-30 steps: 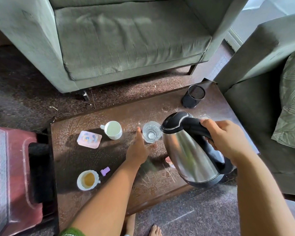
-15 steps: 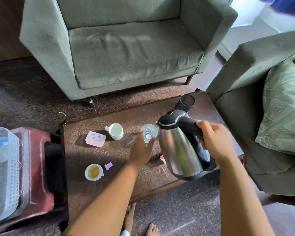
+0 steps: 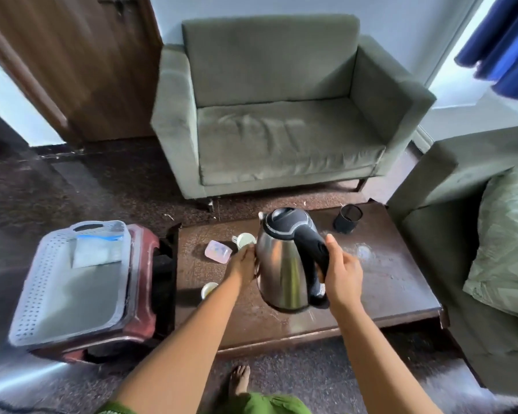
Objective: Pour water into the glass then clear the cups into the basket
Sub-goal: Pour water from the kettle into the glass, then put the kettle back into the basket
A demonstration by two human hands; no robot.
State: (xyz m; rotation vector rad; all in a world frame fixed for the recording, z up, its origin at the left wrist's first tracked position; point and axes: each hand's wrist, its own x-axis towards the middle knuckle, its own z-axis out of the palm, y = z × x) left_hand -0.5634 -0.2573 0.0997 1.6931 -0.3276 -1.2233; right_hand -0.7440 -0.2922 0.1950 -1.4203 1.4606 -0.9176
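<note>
Your right hand has its fingers wrapped around the black handle of the steel kettle, held upright above the counter, while your left hand reaches in beside the kettle's body, its fingers hidden, so you cannot tell whether they are curled on anything. The glass itself is out of sight behind the kettle, so whether it is filled cannot be judged. Both cups remain on the counter, the white cup and the nearer cup, so clearing them into the grey basket on the red stool seems wholly undone.
</note>
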